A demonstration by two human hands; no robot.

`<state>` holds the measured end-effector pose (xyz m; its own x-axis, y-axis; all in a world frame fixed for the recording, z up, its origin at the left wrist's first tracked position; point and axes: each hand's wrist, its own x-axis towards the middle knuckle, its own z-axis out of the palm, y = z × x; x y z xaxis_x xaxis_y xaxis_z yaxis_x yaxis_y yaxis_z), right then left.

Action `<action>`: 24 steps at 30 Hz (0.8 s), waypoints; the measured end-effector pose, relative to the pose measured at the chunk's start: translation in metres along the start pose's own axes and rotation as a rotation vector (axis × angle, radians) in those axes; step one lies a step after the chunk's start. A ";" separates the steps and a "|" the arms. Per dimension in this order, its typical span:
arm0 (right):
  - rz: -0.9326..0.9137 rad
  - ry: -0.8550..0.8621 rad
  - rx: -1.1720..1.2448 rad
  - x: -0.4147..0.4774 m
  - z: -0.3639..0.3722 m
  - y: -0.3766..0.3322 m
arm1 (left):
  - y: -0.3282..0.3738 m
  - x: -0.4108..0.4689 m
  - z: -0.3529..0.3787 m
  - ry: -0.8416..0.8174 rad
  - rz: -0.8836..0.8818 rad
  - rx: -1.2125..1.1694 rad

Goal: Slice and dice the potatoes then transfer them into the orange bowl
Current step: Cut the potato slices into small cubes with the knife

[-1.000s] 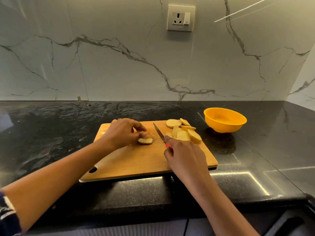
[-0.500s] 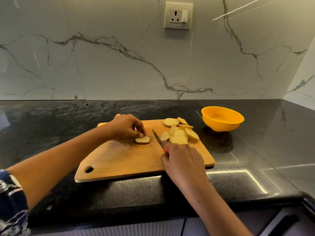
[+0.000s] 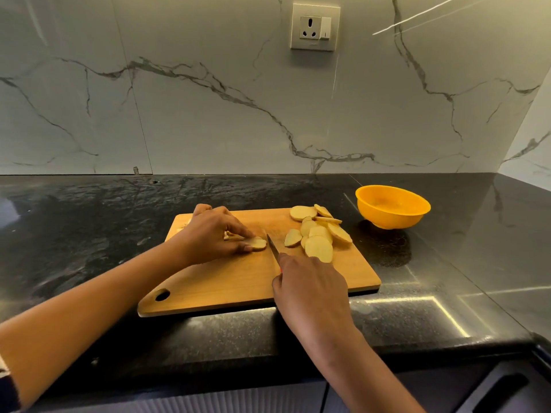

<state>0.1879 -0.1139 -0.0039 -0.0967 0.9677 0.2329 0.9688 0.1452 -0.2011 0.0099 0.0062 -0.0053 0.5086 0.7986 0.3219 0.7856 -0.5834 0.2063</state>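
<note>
One potato piece (image 3: 258, 243), pinched by the left hand (image 3: 213, 234) mid-board, now has the knife (image 3: 272, 246), gripped by the right hand (image 3: 310, 290), drawn closer beside it; another cut looks imminent. Slices (image 3: 319, 248) crowd the cutting board's (image 3: 226, 281) far-right corner.

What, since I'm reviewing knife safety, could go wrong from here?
The left hand pinches the small potato end piece right beside the short red-handled knife; a slip could nick its fingers. The round orange bowl stands apart from the wooden cutting board, so pieces might drop onto the black counter during transfer.
</note>
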 end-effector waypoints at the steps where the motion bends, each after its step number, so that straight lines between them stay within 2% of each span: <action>1: -0.004 -0.004 -0.003 0.000 0.001 -0.004 | 0.002 -0.002 0.002 0.042 -0.001 -0.009; 5: -0.005 -0.033 -0.012 0.006 0.000 -0.012 | 0.009 -0.011 0.009 0.139 -0.040 0.008; 10: 0.048 -0.049 -0.003 0.012 -0.004 -0.003 | 0.011 -0.011 0.010 0.097 -0.075 0.095; 24: 0.005 -0.019 0.038 0.014 -0.003 -0.001 | 0.014 -0.011 0.005 0.130 -0.087 -0.071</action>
<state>0.1865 -0.1015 0.0022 -0.0960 0.9722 0.2137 0.9599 0.1473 -0.2387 0.0171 -0.0096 -0.0107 0.3861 0.8234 0.4160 0.7953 -0.5255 0.3021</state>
